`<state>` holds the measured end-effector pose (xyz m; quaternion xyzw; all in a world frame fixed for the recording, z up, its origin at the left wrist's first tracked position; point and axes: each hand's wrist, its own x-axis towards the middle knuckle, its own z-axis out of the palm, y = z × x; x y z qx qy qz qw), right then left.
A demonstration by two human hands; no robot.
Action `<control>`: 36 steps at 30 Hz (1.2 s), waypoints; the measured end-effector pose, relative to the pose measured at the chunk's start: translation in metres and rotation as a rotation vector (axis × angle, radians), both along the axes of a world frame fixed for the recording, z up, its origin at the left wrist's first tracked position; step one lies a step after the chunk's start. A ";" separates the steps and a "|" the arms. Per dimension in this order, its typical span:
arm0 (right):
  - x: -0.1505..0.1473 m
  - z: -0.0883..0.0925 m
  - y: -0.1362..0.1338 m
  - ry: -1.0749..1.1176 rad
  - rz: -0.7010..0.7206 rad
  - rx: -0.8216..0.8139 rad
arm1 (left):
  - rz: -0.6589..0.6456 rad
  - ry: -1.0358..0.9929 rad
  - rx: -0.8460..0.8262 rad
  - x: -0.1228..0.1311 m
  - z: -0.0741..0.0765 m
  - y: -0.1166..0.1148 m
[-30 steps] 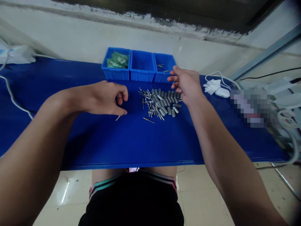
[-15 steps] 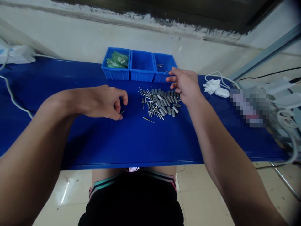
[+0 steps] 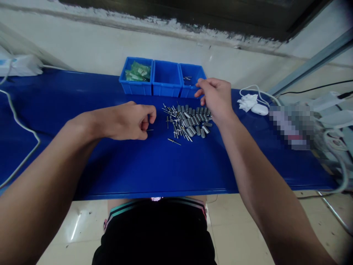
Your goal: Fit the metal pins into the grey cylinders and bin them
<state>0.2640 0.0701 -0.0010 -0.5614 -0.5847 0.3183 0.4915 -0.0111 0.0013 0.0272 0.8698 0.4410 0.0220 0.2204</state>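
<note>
Blue table (image 3: 171,169) and surroundings. Far left corner: a white package (image 3: 26,66), cut off by the picture's border; a white cable (image 3: 39,139) bends along the left part of the surface. Near the far right corner: a crumpled white tissue (image 3: 246,102) just beside a rounded white case (image 3: 260,109), with a looped white cord (image 3: 257,86) behind them. At the right edge: a pixelated patch (image 3: 291,125), its content hidden. Beyond the far edge: a pale wall (image 3: 96,48) and a slanting grey metal bar (image 3: 311,64). Below the near edge: a tiled floor (image 3: 237,228).
</note>
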 end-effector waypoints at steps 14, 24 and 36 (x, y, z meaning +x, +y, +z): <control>-0.042 0.006 -0.048 -0.310 0.512 0.203 | 0.130 -0.392 0.552 0.027 0.000 -0.008; -0.015 0.015 -0.020 0.040 0.227 0.065 | 0.218 -0.361 0.515 0.023 0.004 -0.009; 0.005 0.002 0.006 0.294 -0.080 -0.212 | 0.044 -0.138 0.405 0.025 -0.009 -0.002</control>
